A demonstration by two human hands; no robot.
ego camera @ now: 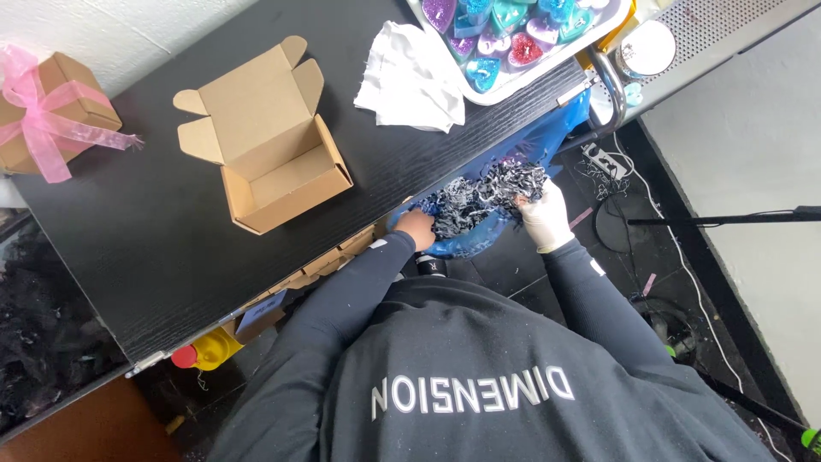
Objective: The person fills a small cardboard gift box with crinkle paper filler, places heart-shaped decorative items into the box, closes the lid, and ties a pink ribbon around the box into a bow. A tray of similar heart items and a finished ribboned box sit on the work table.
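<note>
A blue plastic bag [547,137] hangs open below the front edge of the black table [154,248]. It is full of black, grey and white shredded paper [487,192]. My left hand [416,229] is bare and grips the shreds at the bag's left side. My right hand [545,214], in a white glove, is closed on a clump of shreds at the right side. An open, empty cardboard box [265,145] stands on the table, up and to the left of my hands.
A closed cardboard box with a pink ribbon [43,111] sits at the table's far left. A crumpled white cloth [410,77] lies beside a white tray [505,90] of glittery heart-shaped pieces. A power strip [603,158] and cables lie on the floor.
</note>
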